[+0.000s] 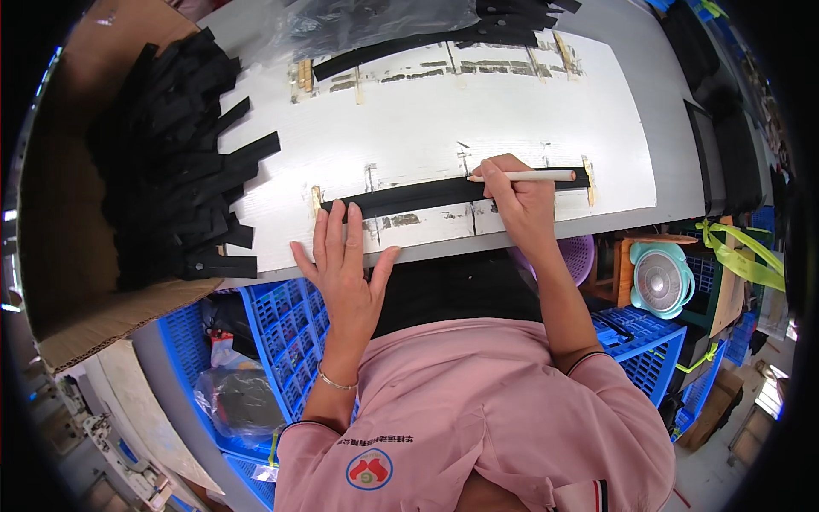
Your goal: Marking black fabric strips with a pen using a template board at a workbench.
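A long black strip (426, 194) lies across the near part of a white board (426, 119), between yellowish stops at its two ends. My left hand (345, 260) lies flat, fingers spread, pressing on the strip's left end and the board's front edge. My right hand (516, 200) grips a white pencil (533, 176) held sideways, its tip touching the strip near the middle. Another black strip (401, 49) lies along the board's far edge.
A heap of black strips (171, 162) sits on brown cardboard (60, 256) at the left. Clear plastic bags (341, 21) lie at the back. Blue crates (281, 333) stand below the grey table, a small teal fan (659, 280) at the right.
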